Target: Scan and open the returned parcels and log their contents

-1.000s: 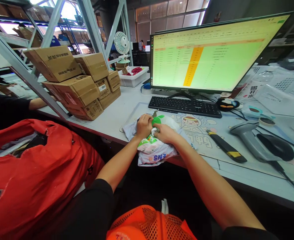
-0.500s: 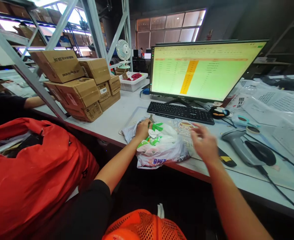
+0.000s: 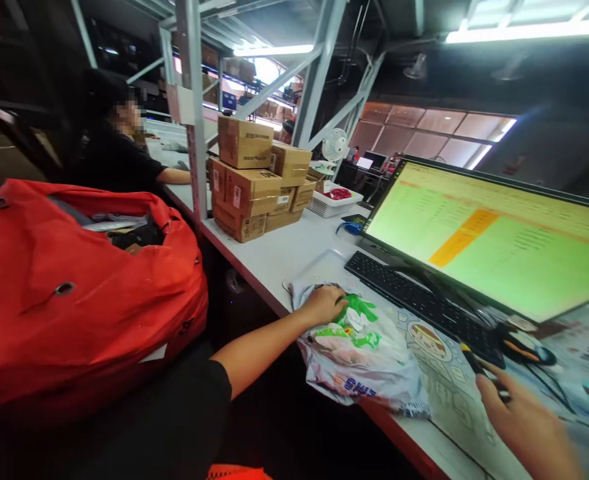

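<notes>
A white plastic bag (image 3: 359,367) with green and blue printing lies at the table's front edge, its contents hidden. My left hand (image 3: 323,305) rests on the bag's upper left part, fingers curled closed on the plastic. To the right, my right hand (image 3: 527,413) is closed around a utility knife (image 3: 474,367), dark with a yellow tip that points up and left. The hand is slightly blurred. Between the bag and that hand, a desk mat (image 3: 449,390) with a cartoon face shows.
A monitor (image 3: 499,240) and a black keyboard (image 3: 414,293) stand behind the bag. Stacked cardboard boxes (image 3: 254,190) sit at the back left beside a metal post (image 3: 197,153). A big red bag (image 3: 89,293) stands at the left. A person (image 3: 119,147) in black sits beyond it.
My right hand has reached the utility knife that lay on the table and closed around it. My left hand stays on the plastic bag. The view has turned left.
</notes>
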